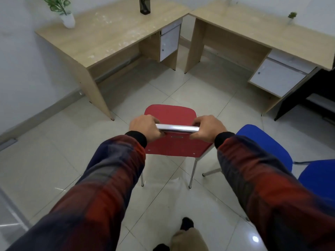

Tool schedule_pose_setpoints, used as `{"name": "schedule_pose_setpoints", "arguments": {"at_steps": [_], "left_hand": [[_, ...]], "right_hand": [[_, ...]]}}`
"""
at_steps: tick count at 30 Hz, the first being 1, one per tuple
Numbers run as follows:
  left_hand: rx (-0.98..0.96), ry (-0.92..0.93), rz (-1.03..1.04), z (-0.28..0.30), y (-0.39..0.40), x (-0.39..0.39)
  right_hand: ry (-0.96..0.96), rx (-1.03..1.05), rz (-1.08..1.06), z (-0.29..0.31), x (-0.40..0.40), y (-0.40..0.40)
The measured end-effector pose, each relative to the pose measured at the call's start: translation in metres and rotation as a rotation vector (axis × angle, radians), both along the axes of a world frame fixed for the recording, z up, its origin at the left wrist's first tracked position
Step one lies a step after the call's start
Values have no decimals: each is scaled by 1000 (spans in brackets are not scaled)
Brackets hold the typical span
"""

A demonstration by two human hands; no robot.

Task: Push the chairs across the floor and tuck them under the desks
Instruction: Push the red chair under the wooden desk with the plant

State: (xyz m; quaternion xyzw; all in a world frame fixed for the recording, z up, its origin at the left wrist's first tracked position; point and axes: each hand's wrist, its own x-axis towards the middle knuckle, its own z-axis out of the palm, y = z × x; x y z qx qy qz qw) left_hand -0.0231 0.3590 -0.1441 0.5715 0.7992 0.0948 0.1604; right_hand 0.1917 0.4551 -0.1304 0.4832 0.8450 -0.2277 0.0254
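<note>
A red chair (172,113) with chrome legs stands on the tiled floor in the middle of the view, its back toward me. My left hand (144,126) grips the left end of the chrome top bar (176,127) of its backrest. My right hand (208,128) grips the right end of the same bar. A blue chair (266,142) stands just to the right of the red one, beside my right sleeve. Two wooden desks stand ahead: the left desk (101,37) and the right desk (253,24), both with open knee space underneath.
A potted plant (68,19) and a black pen holder (145,5) sit on the left desk, a small plant (291,16) on the right one. White cabinet doors hang under each desk. A black piece of furniture (308,91) stands at the far right. Walls close the left side.
</note>
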Motion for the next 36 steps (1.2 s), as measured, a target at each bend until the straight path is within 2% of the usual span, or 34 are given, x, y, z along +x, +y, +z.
{"name": "schedule_pose_setpoints", "arguments": {"at_steps": [3,9,13,21,31,36], "left_hand": [[17,10,-2,4,20,10],[49,27,32,28,75,-5],[40,25,43,30,80,-23],[49,31,126,33,106,8],[36,54,57,13,76,20],[-66,9,41,-1,59,20]], "right_hand": [[-22,31,1,3,9,27],[78,113,-23,16,-7,82],[117,101,7,17,-24,84],[43,72,61,25,-8,128],[19,63,61,-1,10,100],[11,58,58,-9,16,71]]}}
